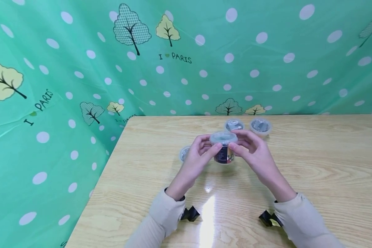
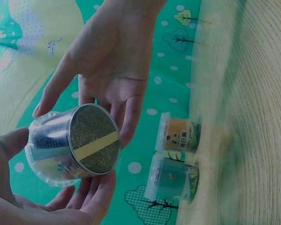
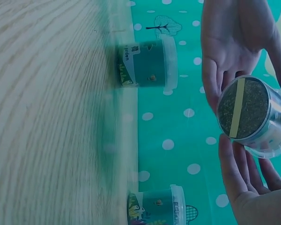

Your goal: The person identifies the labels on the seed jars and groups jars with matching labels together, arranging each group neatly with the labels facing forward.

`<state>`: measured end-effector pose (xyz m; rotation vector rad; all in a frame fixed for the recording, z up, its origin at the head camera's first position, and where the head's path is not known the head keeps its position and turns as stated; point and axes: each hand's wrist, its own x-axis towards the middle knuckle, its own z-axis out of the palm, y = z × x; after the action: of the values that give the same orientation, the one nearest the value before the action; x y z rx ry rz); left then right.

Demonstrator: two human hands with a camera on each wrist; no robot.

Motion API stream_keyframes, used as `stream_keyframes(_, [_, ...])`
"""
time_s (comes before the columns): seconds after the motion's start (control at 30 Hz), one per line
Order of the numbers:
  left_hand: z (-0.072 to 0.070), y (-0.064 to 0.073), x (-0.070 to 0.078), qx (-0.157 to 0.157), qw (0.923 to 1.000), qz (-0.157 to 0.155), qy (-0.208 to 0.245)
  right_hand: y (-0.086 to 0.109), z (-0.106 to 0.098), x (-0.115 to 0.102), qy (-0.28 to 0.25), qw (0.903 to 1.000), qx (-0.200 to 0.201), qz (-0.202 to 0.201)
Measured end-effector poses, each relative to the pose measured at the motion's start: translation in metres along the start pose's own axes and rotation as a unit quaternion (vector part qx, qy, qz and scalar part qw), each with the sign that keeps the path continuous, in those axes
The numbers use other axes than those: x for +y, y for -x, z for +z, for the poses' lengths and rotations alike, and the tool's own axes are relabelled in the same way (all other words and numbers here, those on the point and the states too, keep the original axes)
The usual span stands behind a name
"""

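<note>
From a distance, I hold a clear plastic lidded cup with a dark printed label (image 1: 221, 155) above the pale wood-grain table (image 1: 328, 165). The left hand (image 1: 197, 155) grips its left side and the right hand (image 1: 258, 156) its right; both sets of fingers are partly curled, spread to the cup's width, thumbs nearest me. Its base shows dark granular contents behind a yellow strip (image 2: 96, 146). Beyond the cup stand two clear lidded tubs (image 1: 260, 126); left of it, a third tub (image 1: 183, 154) is partly hidden
</note>
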<state>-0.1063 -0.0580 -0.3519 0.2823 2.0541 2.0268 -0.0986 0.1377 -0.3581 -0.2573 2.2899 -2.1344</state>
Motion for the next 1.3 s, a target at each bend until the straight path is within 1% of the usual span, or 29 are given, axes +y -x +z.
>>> stream_keyframes(0.13, [-0.0013, 0.0005, 0.0001, 0.002, 1.0, 0.001, 0.003, 0.0009, -0.0009, -0.0009, -0.001, 0.9998, -0.017, 0.008])
stream_keyframes(0.33, [-0.0027, 0.0004, 0.0013, -0.005, 0.9999, 0.004, 0.015, 0.0008, -0.0014, -0.0035, -0.004, 0.9987, -0.045, 0.022])
stream_keyframes(0.43, [-0.0028, -0.0012, 0.0015, -0.005, 0.9999, 0.007, 0.012, -0.0009, -0.0002, -0.0038, -0.006, 0.999, -0.04, 0.022])
stream_keyframes(0.63, [-0.0024, -0.0035, 0.0016, -0.001, 0.9998, 0.016, 0.014, -0.0035, 0.0038, -0.0057, -0.004, 0.9998, -0.007, 0.02])
stream_keyframes(0.73, [-0.003, -0.0029, 0.0017, -0.002, 0.9997, 0.015, 0.017, -0.0029, 0.0066, -0.0078, -0.004, 0.9998, -0.002, 0.019])
stream_keyframes(0.93, [-0.0052, -0.0007, 0.0026, -0.006, 0.9998, 0.018, 0.012, -0.0003, 0.0071, -0.0091, -0.006, 0.9998, -0.012, 0.012])
stream_keyframes(1.17, [-0.0039, 0.0003, 0.0015, -0.016, 0.9995, 0.02, 0.016, 0.0005, 0.0026, -0.0054, -0.008, 0.9991, -0.041, -0.002])
stream_keyframes(1.3, [-0.0028, 0.0008, 0.0017, -0.023, 0.9994, 0.02, 0.016, 0.0014, 0.002, -0.005, -0.007, 0.9994, -0.034, -0.011])
